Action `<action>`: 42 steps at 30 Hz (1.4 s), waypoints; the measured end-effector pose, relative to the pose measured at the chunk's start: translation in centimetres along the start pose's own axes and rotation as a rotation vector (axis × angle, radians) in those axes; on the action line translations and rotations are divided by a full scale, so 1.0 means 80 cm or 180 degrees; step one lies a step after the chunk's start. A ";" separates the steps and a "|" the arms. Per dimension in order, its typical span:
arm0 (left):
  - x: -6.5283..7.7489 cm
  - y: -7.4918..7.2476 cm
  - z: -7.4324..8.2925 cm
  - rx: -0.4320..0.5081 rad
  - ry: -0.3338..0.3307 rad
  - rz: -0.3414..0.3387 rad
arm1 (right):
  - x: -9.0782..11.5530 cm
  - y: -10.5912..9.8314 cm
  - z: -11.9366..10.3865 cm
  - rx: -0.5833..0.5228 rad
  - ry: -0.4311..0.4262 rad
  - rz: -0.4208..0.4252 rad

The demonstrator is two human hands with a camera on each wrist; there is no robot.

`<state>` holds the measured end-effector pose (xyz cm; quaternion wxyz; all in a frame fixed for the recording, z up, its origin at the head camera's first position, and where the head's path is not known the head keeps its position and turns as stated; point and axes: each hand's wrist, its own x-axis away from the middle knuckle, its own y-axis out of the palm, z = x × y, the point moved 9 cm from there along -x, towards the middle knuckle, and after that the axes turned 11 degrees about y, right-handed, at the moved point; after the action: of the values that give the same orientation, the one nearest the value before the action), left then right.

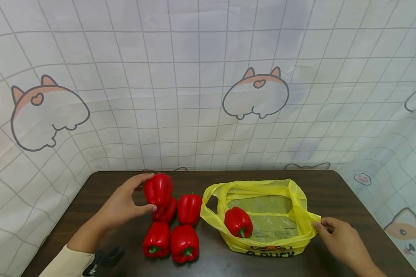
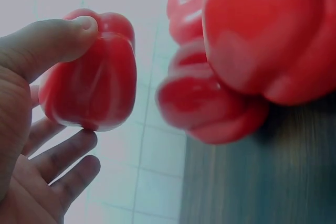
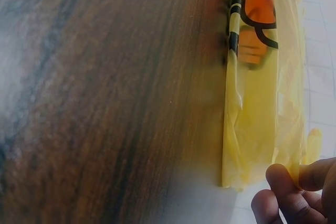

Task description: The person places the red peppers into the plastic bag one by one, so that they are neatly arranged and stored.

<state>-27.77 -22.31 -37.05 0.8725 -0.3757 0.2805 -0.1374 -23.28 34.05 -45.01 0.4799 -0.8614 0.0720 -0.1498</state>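
My left hand holds a red bell pepper between thumb and fingers, raised over another pepper at the left of the table. In the left wrist view the thumb lies along one side of the held pepper and fingertips touch its other side. At the right, my right hand pinches the edge of a yellow plastic bag, which lies with its mouth spread wide. One red pepper sits inside the bag at its left. The right wrist view shows thumb and finger gripping the thin yellow plastic.
Between the left hand and the bag stand more red peppers: one at the back and two in front, a left one and a right one. The dark wooden table ends against a white grid-patterned curtain.
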 end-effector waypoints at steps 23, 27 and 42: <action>-0.051 0.045 0.054 0.0193 0.0156 -0.0215 | 0.003 -0.002 -0.004 0.0020 -0.0029 0.0037; -0.057 0.052 0.061 0.0158 0.0193 -0.0234 | 0.004 -0.002 -0.003 0.0016 -0.0028 0.0025; -0.086 0.076 0.086 0.0249 0.0332 -0.0329 | 0.004 -0.001 -0.004 0.0016 -0.0022 -0.0030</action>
<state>-29.04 -11.13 -35.00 0.8625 -0.3476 0.3002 -0.2125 -23.07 33.76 -44.70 0.4816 -0.8611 0.0659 -0.1492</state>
